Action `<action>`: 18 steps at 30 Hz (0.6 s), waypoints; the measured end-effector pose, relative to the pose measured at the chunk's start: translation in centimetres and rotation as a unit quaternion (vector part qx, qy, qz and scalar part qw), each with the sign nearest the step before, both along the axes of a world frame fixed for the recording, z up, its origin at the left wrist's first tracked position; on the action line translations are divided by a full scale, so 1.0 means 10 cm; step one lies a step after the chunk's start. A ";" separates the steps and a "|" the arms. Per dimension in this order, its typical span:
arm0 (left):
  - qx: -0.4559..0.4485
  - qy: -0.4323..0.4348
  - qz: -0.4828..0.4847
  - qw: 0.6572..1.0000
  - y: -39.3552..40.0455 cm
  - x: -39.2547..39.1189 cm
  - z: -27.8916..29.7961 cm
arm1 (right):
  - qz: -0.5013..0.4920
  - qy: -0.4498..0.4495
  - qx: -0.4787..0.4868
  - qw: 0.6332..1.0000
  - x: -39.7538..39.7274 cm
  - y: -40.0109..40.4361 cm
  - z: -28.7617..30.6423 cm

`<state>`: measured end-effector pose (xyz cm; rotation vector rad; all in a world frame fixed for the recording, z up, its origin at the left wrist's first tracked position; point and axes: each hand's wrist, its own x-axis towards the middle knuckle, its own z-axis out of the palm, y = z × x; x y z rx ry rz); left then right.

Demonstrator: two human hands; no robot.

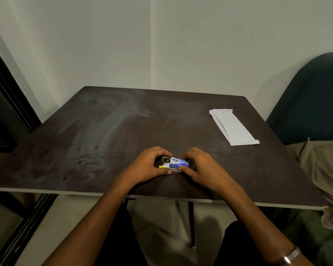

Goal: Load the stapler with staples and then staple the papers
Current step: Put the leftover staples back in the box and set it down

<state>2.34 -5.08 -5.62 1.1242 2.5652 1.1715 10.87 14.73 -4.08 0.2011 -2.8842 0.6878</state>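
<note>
A small blue and white staple box (178, 163) lies near the front middle of the dark table (108, 135). Just left of it, partly under my fingers, a yellow and black stapler (164, 162) shows. My left hand (152, 166) curls around the stapler's side, thumb at the box's near edge. My right hand (202, 166) grips the right end of the box with its fingertips. Folded white papers (234, 127) lie at the table's far right, well away from both hands.
A dark blue chair back (315, 96) stands right of the table, with olive cloth (323, 169) draped by the table's right corner. A dark door frame (10, 104) runs along the left. Pale walls close the back.
</note>
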 end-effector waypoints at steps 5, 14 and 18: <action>0.003 0.008 0.008 1.000 0.00 0.02 0.00 | 0.010 -0.008 -0.002 1.000 -0.01 -0.04 0.01; -0.023 0.019 0.006 1.000 0.03 0.03 0.03 | 0.016 -0.013 0.013 1.000 -0.02 -0.07 0.04; -0.047 0.007 -0.013 0.999 0.03 0.02 0.08 | 0.019 -0.017 0.011 1.000 -0.03 -0.06 0.07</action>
